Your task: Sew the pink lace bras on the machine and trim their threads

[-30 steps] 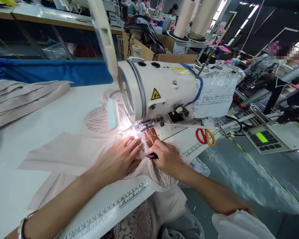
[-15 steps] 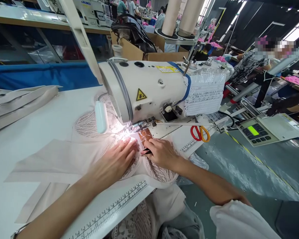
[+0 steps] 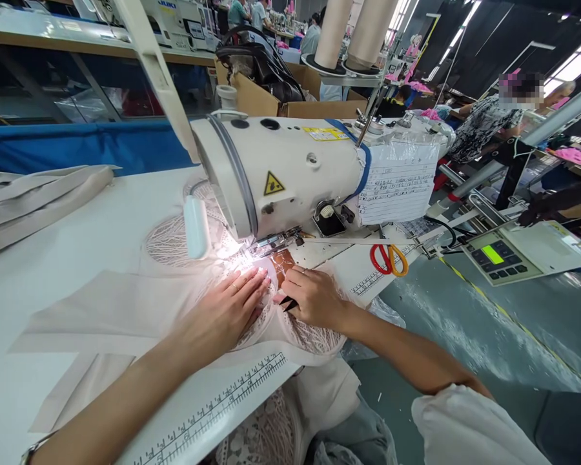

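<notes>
A white sewing machine (image 3: 290,171) stands on the white table (image 3: 68,245), its lamp glaring on the needle area. Pale beige fabric with lace (image 3: 126,310) lies under the presser foot. My left hand (image 3: 225,310) rests flat on the fabric with fingers stretched toward the needle. My right hand (image 3: 312,297) is curled just right of the needle, pinching a small black tool (image 3: 288,301) against the lace edge.
Red-and-orange scissors (image 3: 388,259) lie on the table right of the machine. A control panel with a green screen (image 3: 494,255) sits farther right. Folded beige cloth (image 3: 33,200) lies at the left. Rulers are printed along the table edge (image 3: 223,403). Other people work in the background.
The view shifted up and left a second ago. My right hand has drawn slightly back and curled tighter round the black tool; my left hand stays flat on the fabric.
</notes>
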A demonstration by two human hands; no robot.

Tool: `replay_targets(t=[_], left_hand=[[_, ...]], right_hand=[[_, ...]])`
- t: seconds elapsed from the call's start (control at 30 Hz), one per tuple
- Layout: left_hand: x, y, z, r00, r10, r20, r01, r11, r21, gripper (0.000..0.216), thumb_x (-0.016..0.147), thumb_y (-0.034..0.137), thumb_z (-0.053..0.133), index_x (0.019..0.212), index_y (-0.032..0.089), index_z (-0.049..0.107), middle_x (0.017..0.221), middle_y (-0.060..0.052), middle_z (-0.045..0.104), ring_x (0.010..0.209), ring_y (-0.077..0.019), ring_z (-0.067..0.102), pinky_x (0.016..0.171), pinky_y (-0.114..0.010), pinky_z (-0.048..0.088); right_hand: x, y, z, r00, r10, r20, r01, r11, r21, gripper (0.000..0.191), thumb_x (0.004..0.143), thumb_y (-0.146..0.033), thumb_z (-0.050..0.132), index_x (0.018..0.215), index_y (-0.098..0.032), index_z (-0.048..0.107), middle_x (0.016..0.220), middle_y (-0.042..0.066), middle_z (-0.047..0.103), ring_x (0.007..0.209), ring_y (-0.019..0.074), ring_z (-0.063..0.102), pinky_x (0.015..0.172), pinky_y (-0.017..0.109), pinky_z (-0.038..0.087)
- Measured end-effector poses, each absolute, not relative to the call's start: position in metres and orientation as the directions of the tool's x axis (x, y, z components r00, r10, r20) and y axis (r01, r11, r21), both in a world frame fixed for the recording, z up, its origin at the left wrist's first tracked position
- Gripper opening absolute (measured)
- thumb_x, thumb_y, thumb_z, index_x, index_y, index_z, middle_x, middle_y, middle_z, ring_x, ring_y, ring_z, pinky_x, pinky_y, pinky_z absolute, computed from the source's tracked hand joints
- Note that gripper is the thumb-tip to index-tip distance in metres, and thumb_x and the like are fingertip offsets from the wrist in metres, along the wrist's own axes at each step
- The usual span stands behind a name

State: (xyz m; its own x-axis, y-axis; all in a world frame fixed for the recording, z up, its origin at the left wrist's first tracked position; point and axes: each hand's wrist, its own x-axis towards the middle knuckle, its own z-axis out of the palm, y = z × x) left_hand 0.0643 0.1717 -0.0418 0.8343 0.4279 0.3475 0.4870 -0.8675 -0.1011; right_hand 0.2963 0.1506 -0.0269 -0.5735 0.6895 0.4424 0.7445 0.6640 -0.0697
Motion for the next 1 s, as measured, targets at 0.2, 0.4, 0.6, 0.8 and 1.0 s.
replay_targets(t=[0.2, 0.4, 0.6, 0.8, 1.0], left_hand=[[0.066, 0.172, -0.038, 0.819, 0.446, 0.361, 0.498, -0.865, -0.061, 0.048, 0.106, 0.032, 0.032, 0.136, 0.008, 0.060, 0.143, -0.016, 0.059, 0.134, -0.0320, 0.054, 0.111, -0.047, 0.043], [0.067, 0.171, -0.036, 0.829, 0.448, 0.335, 0.500, -0.862, -0.083, 0.050, 0.107, 0.031, 0.028, 0.134, 0.007, 0.062, 0.142, -0.016, 0.060, 0.132, -0.0328, 0.056, 0.108, -0.048, 0.045], [0.066, 0.171, -0.040, 0.813, 0.486, 0.321, 0.520, -0.854, -0.023, 0.048, 0.106, 0.032, 0.031, 0.139, 0.010, 0.058, 0.145, -0.016, 0.058, 0.135, -0.0327, 0.053, 0.110, -0.050, 0.044], [0.066, 0.171, -0.039, 0.813, 0.469, 0.346, 0.508, -0.861, -0.027, 0.046, 0.106, 0.031, 0.033, 0.138, 0.009, 0.059, 0.144, -0.017, 0.058, 0.133, -0.0332, 0.054, 0.108, -0.050, 0.045], [0.067, 0.173, -0.027, 0.821, 0.452, 0.348, 0.469, -0.882, 0.039, 0.038, 0.104, 0.026, 0.038, 0.124, 0.011, 0.067, 0.127, -0.014, 0.070, 0.120, -0.0281, 0.063, 0.100, -0.045, 0.051]], right_hand=[[0.296, 0.151, -0.029, -0.486, 0.818, 0.308, 0.825, 0.545, -0.147, 0.016, 0.095, -0.027, 0.051, 0.084, -0.019, 0.059, 0.069, 0.001, 0.064, 0.062, 0.0153, 0.054, 0.057, 0.029, 0.029], [0.293, 0.151, -0.023, -0.422, 0.897, 0.134, 0.873, 0.442, -0.205, 0.014, 0.085, -0.013, 0.053, 0.095, -0.019, 0.061, 0.086, 0.003, 0.075, 0.075, 0.0181, 0.066, 0.060, 0.028, 0.031], [0.291, 0.151, -0.018, -0.379, 0.922, 0.073, 0.897, 0.386, -0.218, 0.017, 0.085, -0.013, 0.054, 0.100, -0.019, 0.060, 0.089, 0.004, 0.076, 0.077, 0.0194, 0.067, 0.063, 0.028, 0.035], [0.291, 0.150, -0.019, -0.380, 0.921, 0.085, 0.895, 0.389, -0.215, 0.016, 0.083, -0.014, 0.054, 0.097, -0.020, 0.060, 0.087, 0.004, 0.076, 0.076, 0.0193, 0.068, 0.062, 0.027, 0.035], [0.300, 0.155, -0.013, -0.322, 0.936, 0.139, 0.877, 0.351, -0.329, 0.017, 0.085, -0.019, 0.054, 0.101, -0.020, 0.061, 0.081, 0.001, 0.075, 0.070, 0.0180, 0.067, 0.061, 0.025, 0.036]])
